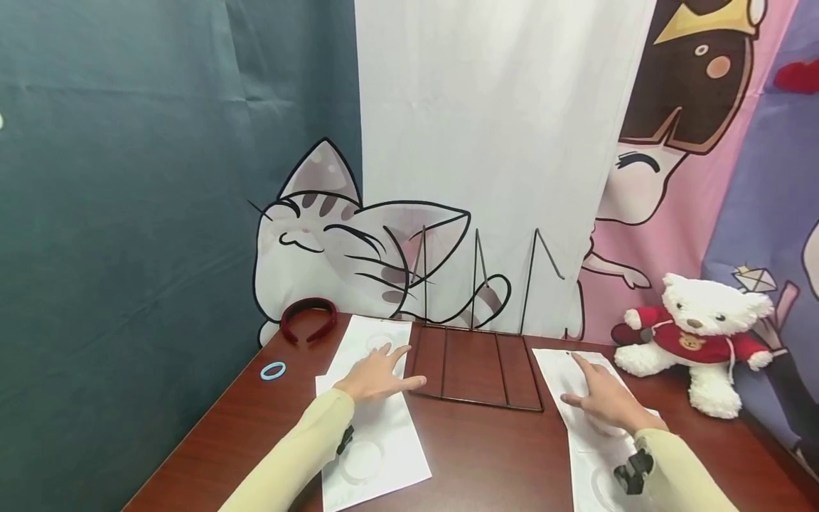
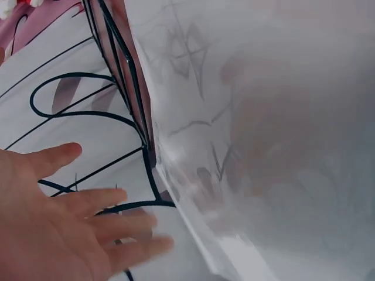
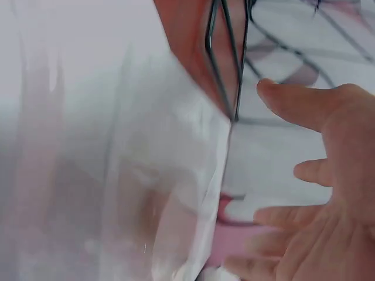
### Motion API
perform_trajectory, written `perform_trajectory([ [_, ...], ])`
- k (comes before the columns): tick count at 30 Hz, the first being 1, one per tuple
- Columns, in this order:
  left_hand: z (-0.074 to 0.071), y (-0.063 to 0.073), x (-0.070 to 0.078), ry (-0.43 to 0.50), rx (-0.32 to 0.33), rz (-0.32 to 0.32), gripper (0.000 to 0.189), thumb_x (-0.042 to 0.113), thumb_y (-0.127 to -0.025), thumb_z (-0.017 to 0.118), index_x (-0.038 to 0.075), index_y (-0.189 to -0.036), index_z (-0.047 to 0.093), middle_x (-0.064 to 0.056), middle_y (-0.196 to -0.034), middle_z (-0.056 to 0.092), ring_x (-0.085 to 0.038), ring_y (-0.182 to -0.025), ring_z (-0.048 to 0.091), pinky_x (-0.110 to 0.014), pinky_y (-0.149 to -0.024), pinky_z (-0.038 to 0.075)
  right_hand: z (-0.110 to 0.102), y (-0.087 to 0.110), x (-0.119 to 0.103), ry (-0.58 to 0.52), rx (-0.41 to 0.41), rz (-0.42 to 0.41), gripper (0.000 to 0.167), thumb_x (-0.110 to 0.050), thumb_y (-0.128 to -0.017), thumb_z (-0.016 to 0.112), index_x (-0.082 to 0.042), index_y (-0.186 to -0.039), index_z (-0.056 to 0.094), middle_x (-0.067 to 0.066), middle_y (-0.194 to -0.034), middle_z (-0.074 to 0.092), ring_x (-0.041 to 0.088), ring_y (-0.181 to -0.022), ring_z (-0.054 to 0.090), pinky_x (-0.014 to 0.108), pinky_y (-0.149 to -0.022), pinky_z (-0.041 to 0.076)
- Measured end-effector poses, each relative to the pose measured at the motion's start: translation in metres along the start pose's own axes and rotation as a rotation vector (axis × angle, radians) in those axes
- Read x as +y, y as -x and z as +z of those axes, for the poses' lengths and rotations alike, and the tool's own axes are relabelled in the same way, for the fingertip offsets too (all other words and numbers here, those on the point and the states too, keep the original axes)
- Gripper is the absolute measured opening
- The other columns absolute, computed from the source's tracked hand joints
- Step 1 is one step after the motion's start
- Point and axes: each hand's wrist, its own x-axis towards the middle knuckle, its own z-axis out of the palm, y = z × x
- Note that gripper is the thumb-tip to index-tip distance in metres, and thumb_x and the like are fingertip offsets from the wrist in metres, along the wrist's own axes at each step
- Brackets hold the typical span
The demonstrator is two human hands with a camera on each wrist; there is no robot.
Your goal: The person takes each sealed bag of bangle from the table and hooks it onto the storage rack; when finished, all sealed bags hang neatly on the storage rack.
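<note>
In the head view my left hand [image 1: 376, 377] hovers with spread fingers over white glossy sheets [image 1: 374, 455] on the table's left part. Its thumb points toward a dark wire rack [image 1: 493, 404] in the middle. My right hand [image 1: 604, 395], fingers extended, is over a second set of white sheets [image 1: 555, 366] on the right. Neither hand grips anything. The left wrist view shows the left hand [image 2: 70, 216] beside a shiny sheet [image 2: 281, 175] with faint grey lines. In the right wrist view, the right hand [image 3: 328, 193] is beside a reflective sheet [image 3: 88, 146].
A red headband [image 1: 309, 306] and a light blue ring [image 1: 273, 370] lie at the table's left. A white teddy bear [image 1: 697, 341] in a red top sits at the right edge. Printed curtains [image 1: 499, 107] hang behind the brown table [image 1: 493, 455].
</note>
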Motion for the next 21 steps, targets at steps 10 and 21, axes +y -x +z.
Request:
perform_trajectory([
  [10,0.015,-0.022,0.001,0.275,-0.055,0.029,0.075,0.053,-0.092,0.062,0.004,-0.146,0.049,-0.022,-0.146,0.054,-0.037,-0.136,0.052,-0.054,-0.113,0.041,-0.003,-0.009,0.052,-0.007,-0.038,0.047,0.084,-0.023,-0.072,0.086,0.022,-0.13,0.044,0.045,-0.122,0.056,0.061,-0.112,0.053,0.067,-0.094,0.045],
  [21,0.016,-0.032,0.003,0.19,-0.063,0.136,0.062,0.024,-0.082,0.077,-0.004,-0.133,0.056,-0.025,-0.13,0.064,-0.039,-0.125,0.059,-0.051,-0.107,0.046,-0.003,-0.013,0.066,0.001,-0.147,0.137,0.084,-0.03,-0.076,0.083,0.024,-0.129,0.045,0.046,-0.124,0.054,0.062,-0.114,0.052,0.067,-0.097,0.044],
])
